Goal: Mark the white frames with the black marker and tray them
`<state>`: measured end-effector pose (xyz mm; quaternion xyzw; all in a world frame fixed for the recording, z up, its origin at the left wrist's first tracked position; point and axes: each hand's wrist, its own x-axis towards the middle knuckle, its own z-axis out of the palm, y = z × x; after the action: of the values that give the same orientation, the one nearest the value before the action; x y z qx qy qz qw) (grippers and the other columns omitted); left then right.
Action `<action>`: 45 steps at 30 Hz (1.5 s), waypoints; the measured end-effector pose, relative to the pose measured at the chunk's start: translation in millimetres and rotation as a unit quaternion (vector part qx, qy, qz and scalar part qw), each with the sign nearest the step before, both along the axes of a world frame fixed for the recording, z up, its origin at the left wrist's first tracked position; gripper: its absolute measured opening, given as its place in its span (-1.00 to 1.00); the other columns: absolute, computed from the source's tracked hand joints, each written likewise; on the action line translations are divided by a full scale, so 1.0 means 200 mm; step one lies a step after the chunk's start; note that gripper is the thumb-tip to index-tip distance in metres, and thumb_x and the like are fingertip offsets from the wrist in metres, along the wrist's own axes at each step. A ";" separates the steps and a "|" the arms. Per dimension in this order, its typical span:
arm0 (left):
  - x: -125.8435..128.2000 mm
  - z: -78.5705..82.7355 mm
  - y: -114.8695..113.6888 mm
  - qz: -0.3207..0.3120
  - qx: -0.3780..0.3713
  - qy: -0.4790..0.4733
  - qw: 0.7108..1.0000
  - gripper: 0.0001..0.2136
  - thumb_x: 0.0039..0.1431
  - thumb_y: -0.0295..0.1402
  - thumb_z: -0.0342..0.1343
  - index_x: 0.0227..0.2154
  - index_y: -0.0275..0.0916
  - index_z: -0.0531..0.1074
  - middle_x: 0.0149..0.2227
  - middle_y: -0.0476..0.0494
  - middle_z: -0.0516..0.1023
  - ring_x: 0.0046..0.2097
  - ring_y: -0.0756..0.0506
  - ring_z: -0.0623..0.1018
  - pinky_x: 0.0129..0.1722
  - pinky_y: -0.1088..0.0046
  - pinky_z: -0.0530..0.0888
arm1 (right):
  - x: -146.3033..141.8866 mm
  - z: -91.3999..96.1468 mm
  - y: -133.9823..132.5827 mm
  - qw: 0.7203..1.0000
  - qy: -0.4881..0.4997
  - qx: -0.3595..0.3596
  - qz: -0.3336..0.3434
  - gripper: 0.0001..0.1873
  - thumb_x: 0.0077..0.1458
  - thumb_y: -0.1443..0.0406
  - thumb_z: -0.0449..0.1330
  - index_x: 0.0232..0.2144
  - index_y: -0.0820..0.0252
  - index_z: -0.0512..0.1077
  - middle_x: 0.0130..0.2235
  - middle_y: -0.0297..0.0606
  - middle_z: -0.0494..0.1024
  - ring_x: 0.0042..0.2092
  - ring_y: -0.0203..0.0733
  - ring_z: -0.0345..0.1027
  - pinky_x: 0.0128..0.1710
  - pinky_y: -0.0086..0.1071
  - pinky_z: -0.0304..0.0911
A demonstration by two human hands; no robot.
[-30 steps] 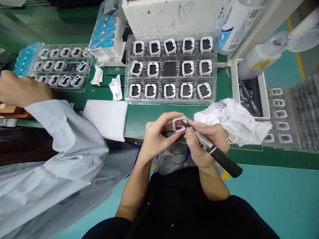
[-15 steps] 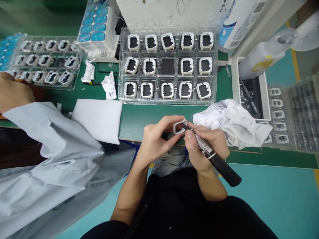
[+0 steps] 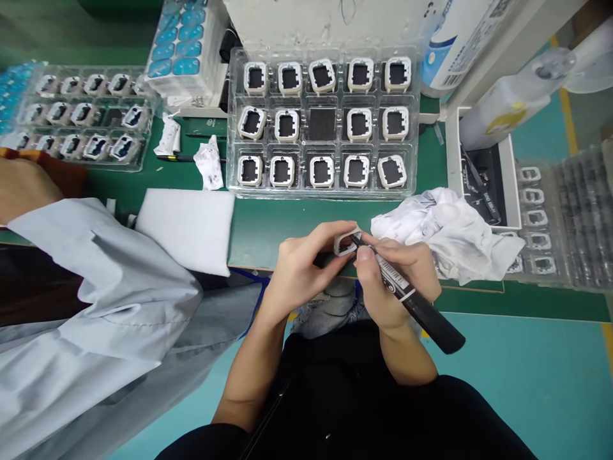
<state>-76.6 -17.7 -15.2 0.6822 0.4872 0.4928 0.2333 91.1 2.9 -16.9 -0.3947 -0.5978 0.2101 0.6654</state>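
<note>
Between the thumb and fingers of my left hand (image 3: 304, 262) is a small white watch-case frame (image 3: 341, 245), held tilted near the table's front edge. My right hand (image 3: 395, 281) grips a black marker pen (image 3: 416, 306) with a white barcode label. Its tip reaches into the frame's opening; whether it touches the inner wall I cannot tell. Beyond my hands lies a clear plastic tray (image 3: 306, 195) with rows of similar white frames (image 3: 322, 171). One pocket (image 3: 322, 124) in its middle row has no frame.
A crumpled white cloth (image 3: 443, 233) lies right of my hands, beside a white box (image 3: 512, 191) with black tools. At left are a white foam sheet (image 3: 186, 227), crumpled wipes (image 3: 209, 165) and another tray (image 3: 136, 160). A co-worker's grey sleeve (image 3: 110, 275) reaches in.
The marker tip and the frame have shifted very slightly; the frame is turned a little. The co-worker's hand at left has moved down a bit.
</note>
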 end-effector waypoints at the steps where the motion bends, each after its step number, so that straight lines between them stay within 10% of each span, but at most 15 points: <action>1: 0.00 0.00 0.00 0.001 0.001 0.001 1.000 -0.61 0.61 -0.40 0.46 0.39 0.01 0.69 0.10 -0.03 0.94 -0.08 -0.05 0.93 -0.02 0.57 0.81 | 0.00 0.00 0.00 1.000 0.001 0.002 0.000 -0.81 0.53 0.20 0.53 -0.10 -0.03 0.58 -0.30 -0.41 0.76 -0.25 0.01 0.90 -0.11 -0.11 0.96; 45: 0.01 0.02 0.01 0.028 -0.025 0.023 0.999 -0.77 0.65 -0.24 0.46 0.24 -0.06 0.75 -0.10 -0.01 0.92 -0.30 0.01 0.77 -0.21 0.55 0.70 | 0.04 0.05 0.01 0.995 -0.100 0.007 0.006 -0.78 0.45 0.34 0.53 -0.10 -0.06 0.57 -0.25 -0.38 0.87 -0.16 0.09 0.96 -0.21 -0.24 0.90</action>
<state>-74.5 -15.5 -10.6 0.6737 0.5232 0.4710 0.2248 99.3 5.5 -7.6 -0.4052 -0.6650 0.1698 0.6040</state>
